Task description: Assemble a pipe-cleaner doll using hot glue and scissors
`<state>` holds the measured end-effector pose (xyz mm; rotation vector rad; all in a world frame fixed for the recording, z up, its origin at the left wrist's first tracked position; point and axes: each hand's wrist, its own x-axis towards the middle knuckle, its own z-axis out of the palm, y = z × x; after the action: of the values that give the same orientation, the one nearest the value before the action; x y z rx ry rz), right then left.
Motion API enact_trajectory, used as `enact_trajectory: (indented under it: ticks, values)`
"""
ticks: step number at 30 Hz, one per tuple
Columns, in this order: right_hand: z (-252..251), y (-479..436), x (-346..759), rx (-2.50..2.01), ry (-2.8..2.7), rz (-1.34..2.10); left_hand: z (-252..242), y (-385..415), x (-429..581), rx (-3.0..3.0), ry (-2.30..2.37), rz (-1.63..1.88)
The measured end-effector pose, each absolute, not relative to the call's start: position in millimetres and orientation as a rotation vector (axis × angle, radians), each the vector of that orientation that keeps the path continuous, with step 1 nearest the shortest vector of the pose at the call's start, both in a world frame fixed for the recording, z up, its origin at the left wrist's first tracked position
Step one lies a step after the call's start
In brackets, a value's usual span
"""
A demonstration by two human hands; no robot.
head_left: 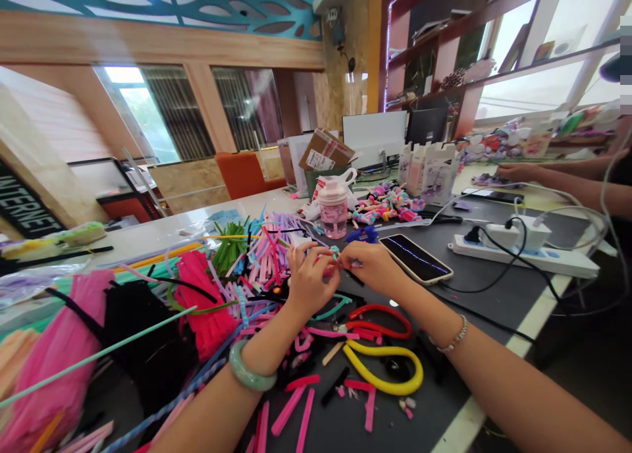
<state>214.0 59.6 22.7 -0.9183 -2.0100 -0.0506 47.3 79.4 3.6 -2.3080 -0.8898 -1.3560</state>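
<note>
My left hand point(311, 274), with a green bangle on its wrist, is closed with its fingertips pinched together above the middle of the dark mat. Touching or nearly touching it, my right hand point(369, 266) pinches from the other side. Between them shows a small bit of teal and pink fuzzy material, too small to name. Below lie a red loop-shaped handle point(405, 321) and a yellow loop-shaped handle point(419, 373). Cut pink strips point(289, 410) are scattered near my forearms. Bundles of pink pipe cleaners point(201, 308) and black pipe cleaners point(143, 341) lie to the left.
A pink-lidded cup point(334, 209) stands behind my hands, near a blue glue gun point(362, 234). At right are a phone point(416, 259) and a power strip point(528, 257) with trailing cables. Another person's hand point(518, 172) rests at the far right. Colourful fuzzy figures point(388, 203) are piled at the back.
</note>
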Motion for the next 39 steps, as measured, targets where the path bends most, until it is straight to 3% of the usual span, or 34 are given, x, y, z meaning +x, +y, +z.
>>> enact_trajectory:
  ticks: [39]
  values:
    - [23.2, 59.9, 214.2, -0.930, -2.022, -0.075, 3.4, 80.3, 47.5, -2.307, -0.917, -1.344]
